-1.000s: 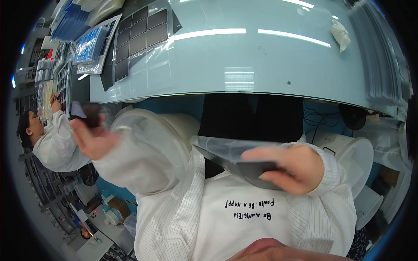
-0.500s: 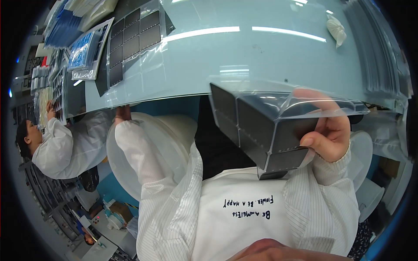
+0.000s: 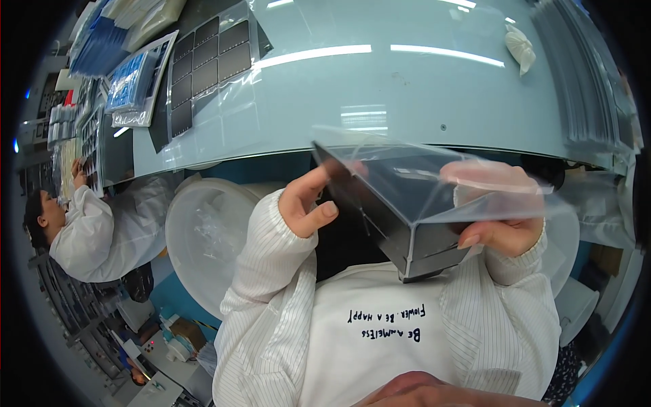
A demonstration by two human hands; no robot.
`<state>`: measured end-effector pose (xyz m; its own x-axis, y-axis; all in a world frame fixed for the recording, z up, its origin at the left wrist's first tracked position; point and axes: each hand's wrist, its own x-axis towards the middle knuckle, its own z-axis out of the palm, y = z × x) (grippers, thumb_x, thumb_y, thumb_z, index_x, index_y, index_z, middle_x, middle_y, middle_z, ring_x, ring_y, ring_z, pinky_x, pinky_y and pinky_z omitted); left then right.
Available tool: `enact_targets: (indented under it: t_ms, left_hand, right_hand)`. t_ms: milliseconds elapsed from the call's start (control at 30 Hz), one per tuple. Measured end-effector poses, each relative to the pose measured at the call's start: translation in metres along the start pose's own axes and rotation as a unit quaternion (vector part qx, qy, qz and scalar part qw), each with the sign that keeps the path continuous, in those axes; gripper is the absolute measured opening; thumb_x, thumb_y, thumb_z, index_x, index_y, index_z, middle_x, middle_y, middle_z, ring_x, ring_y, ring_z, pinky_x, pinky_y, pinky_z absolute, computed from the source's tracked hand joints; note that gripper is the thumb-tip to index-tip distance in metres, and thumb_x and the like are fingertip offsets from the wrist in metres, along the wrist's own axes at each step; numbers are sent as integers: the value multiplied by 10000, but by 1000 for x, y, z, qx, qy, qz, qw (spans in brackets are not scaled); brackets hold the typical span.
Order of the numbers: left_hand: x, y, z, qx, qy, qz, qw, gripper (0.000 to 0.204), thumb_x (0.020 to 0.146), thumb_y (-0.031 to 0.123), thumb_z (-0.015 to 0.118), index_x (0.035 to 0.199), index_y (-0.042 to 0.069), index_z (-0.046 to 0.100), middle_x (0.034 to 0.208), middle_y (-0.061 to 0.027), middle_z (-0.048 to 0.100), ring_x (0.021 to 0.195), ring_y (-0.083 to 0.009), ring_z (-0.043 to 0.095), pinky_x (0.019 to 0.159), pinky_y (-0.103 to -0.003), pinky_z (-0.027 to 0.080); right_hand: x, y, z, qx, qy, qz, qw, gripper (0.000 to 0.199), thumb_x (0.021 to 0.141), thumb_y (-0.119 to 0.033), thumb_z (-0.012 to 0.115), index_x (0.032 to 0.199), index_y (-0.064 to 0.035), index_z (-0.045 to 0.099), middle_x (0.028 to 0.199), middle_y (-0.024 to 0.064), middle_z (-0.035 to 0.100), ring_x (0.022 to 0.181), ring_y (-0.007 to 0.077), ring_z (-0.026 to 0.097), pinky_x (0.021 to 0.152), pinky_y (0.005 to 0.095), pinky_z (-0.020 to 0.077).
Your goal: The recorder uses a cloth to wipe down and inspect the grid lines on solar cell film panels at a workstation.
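Note:
A clear plastic sheet with black rectangular panels (image 3: pixel 386 234) is bent into folds in front of my chest, below the table edge. My right hand (image 3: pixel 498 207) grips its right side, thumb on the near face and fingers seen through the clear film. Clear film stretches past that hand to the right. My left hand (image 3: pixel 305 203) is at the sheet's left edge, its fingers reaching partly behind the sheet and its thumb apart from them. Whether those fingertips touch the sheet, I cannot tell.
On the glass-topped table (image 3: pixel 325 88) another black-panelled sheet (image 3: pixel 210 64) lies at the left, beside blue packets (image 3: pixel 132 85). Stacked clear sheets (image 3: pixel 586 81) and a white crumpled bundle (image 3: pixel 521 49) are at the right. A white bin (image 3: pixel 203 234) stands below; a co-worker (image 3: pixel 85 224) sits left.
My left hand has come up from over the bin at the left to the sheet's left edge. The sheet has tilted and folded more in my right hand.

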<state>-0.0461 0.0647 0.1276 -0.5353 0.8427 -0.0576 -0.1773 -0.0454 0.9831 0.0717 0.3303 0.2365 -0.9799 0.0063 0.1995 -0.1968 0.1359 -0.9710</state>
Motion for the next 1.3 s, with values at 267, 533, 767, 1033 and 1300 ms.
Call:
enact_targets:
  t_ms: [267, 533, 767, 1033, 1300]
  left_hand:
    - [-10, 43, 8, -143, 36, -33, 988, 442, 873, 38, 574, 1291, -58, 469, 1116, -136, 640, 814, -103, 605, 760, -247, 465]
    - [-6, 48, 13, -213, 65, -42, 974, 759, 828, -40, 542, 1468, -42, 132, 1181, -180, 624, 991, -189, 656, 881, -272, 468]
    - [-2, 47, 11, -263, 43, -27, 963, 818, 818, -46, 544, 1479, -31, 63, 1173, -192, 626, 1000, -188, 653, 883, -264, 464]
    - [3, 50, 7, -236, 34, -55, 970, 959, 770, 18, 603, 1482, -7, -39, 1281, -195, 556, 1178, -263, 568, 1061, -340, 323]
    - [22, 61, 8, -206, 83, -97, 970, 1061, 652, 99, 692, 1496, 18, 54, 1437, -152, 378, 1335, -263, 391, 1110, -366, 252]
  right_hand:
    - [-2, 13, -20, 192, 112, 163, 961, 501, 895, -32, 577, 1345, 79, 388, 568, 44, 604, 363, 86, 537, 333, 166, 379]
    - [-5, 35, -24, 213, 117, 186, 952, 451, 952, -71, 514, 1351, 83, 370, 620, 74, 631, 370, 101, 545, 328, 184, 377]
    - [-14, 46, -27, 230, 125, 193, 945, 426, 987, -91, 420, 1371, 76, 340, 581, 70, 614, 358, 120, 543, 343, 189, 410]
    - [-10, 42, -26, 221, 118, 210, 945, 427, 993, -96, 393, 1383, 65, 328, 538, 53, 588, 356, 129, 546, 343, 202, 425]
    - [11, 58, -54, 71, -11, 172, 982, 438, 990, -250, 458, 1304, 54, 462, 1031, 127, 663, 851, 140, 657, 730, 254, 544]
